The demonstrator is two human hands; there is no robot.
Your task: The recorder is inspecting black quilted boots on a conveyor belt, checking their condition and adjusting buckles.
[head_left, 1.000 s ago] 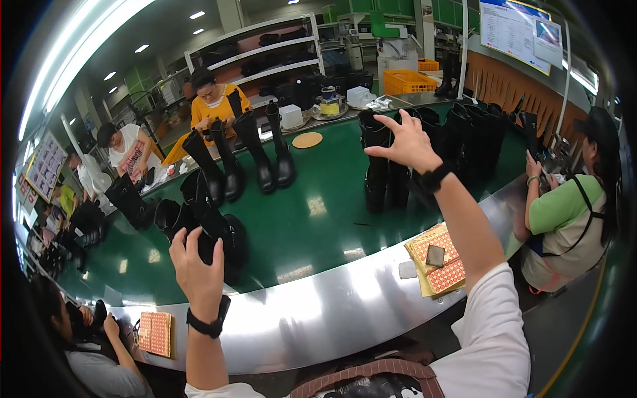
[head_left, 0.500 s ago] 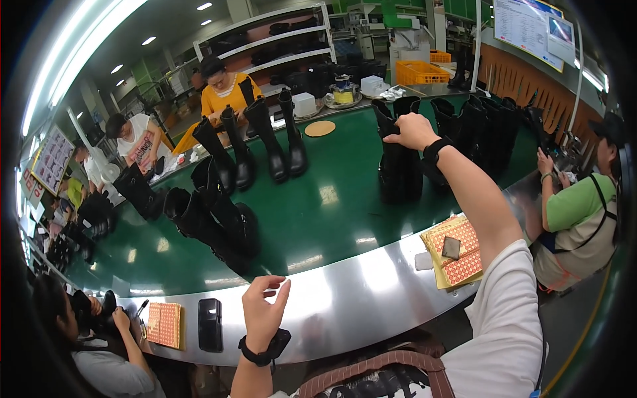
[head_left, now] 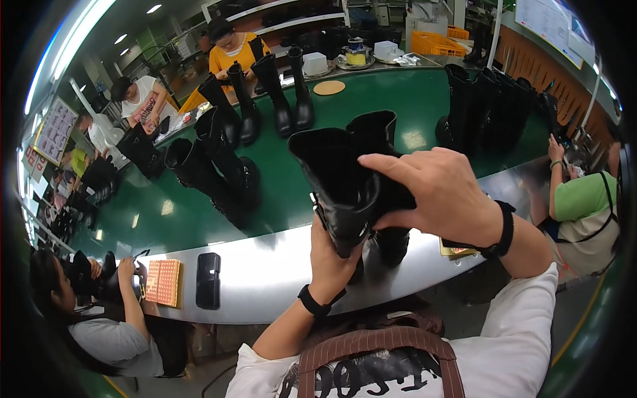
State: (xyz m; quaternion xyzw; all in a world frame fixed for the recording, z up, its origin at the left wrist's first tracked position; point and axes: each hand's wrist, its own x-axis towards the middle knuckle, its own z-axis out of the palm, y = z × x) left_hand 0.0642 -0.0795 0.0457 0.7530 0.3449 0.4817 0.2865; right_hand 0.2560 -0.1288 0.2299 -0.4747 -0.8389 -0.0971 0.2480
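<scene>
A pair of tall black boots stands close to me over the metal edge of the bench. The nearer boot (head_left: 335, 169) has its shaft opening tipped toward me and a metal buckle at its side. Behind it is the second boot (head_left: 377, 126), partly covered. My left hand (head_left: 332, 255) is closed round the nearer boot's shaft from below, near the buckle. My right hand (head_left: 444, 196) grips the pair from the right, index finger at the shaft's top edge and thumb lower down. Its other fingers are partly hidden.
More black boots stand on the green bench (head_left: 285, 212), at left (head_left: 212, 172), far middle (head_left: 282, 99) and right (head_left: 488, 106). A black phone (head_left: 208, 280) and sticker sheets (head_left: 163, 282) lie near left; other sheets (head_left: 456, 248) are partly hidden right. Co-workers sit near left, across and right.
The right hand has brought a pair of boots from the right of the green bench toward me. My left hand has risen and taken hold of the nearer boot.
</scene>
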